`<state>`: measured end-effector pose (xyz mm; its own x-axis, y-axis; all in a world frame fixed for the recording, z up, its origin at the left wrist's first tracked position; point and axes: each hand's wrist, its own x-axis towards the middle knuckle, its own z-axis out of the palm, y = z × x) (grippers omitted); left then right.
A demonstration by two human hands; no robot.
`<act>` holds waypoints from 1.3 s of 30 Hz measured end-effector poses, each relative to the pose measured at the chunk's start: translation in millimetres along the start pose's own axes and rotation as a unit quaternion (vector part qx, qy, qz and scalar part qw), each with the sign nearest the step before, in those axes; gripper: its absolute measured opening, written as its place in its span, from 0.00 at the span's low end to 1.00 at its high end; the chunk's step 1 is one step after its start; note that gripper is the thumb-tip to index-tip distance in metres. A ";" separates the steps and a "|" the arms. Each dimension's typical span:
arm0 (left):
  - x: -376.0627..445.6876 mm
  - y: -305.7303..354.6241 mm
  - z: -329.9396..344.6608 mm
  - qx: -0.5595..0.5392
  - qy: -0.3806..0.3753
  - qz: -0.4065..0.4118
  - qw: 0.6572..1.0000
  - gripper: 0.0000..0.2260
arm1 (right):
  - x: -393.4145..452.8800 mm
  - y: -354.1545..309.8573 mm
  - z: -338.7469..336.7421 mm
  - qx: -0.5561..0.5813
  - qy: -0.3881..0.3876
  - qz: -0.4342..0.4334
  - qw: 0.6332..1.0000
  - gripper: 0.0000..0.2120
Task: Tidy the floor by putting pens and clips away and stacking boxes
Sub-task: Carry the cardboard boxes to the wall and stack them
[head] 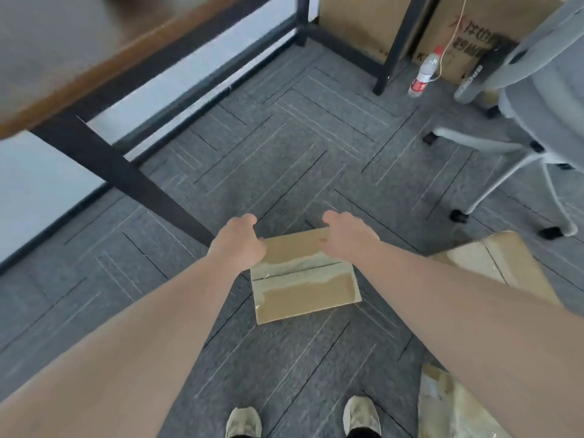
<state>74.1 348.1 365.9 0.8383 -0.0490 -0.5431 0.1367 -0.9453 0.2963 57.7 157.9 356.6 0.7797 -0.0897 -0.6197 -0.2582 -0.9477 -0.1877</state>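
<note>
A flat brown cardboard box (305, 286) with a taped seam across its top is in the middle of the view above the grey carpet. My left hand (238, 243) grips its far left corner. My right hand (346, 237) grips its far right corner. Both arms reach forward and down from the bottom of the frame. A second cardboard box (493, 263) lies on the floor to the right, partly hidden behind my right forearm. A third cardboard piece (448, 403) with tape shows at the bottom right. I see no pens or clips.
A black-framed desk (113, 165) with a brown top stands at the left. A grey wheeled chair (537, 115) is at the right. A plastic bottle (425, 74) and large cartons (357, 23) stand at the back. My shoes (243, 422) show at the bottom.
</note>
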 end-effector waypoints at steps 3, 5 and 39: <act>15.3 -21.1 59.5 -0.008 -0.007 -0.057 0.998 0.23 | 25.3 19.5 49.7 -0.017 -0.022 0.026 0.999 0.23; 23.6 -34.6 95.5 -0.004 -0.020 -0.083 0.996 0.24 | 39.2 30.0 79.3 -0.018 -0.037 0.045 0.998 0.24; 123.6 -114.1 302.4 -0.160 0.080 -0.185 0.966 0.46 | 159.9 114.8 258.5 0.179 0.046 0.157 0.970 0.50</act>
<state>2.5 352.3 27.4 0.7673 0.3484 -0.5383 0.5785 -0.7383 0.3467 5.3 113.9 39.0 0.6744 -0.3991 -0.6213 -0.6599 -0.7033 -0.2645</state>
